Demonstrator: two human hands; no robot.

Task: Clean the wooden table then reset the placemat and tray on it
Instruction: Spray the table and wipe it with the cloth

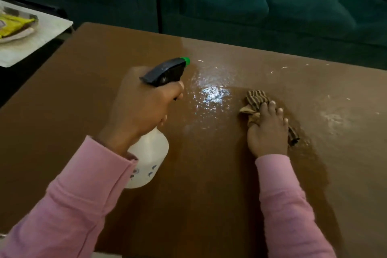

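The brown wooden table (209, 195) fills the view, with a wet shiny patch (211, 94) of spray near its middle. My left hand (142, 111) grips a white spray bottle (150, 153) with a dark trigger head and green nozzle, aimed at the wet patch. My right hand (268, 130) presses flat on a crumpled brown striped cloth (256, 98) lying on the table to the right of the wet patch. Off the table at the far left, a pale placemat (37, 37) lies on another surface, with a metal tray (23, 27) on it.
A dark teal sofa (272, 2) stands just behind the table's far edge. The tray holds a yellow packet (12, 25). White streaks and a dull smear (335, 119) mark the table's right side.
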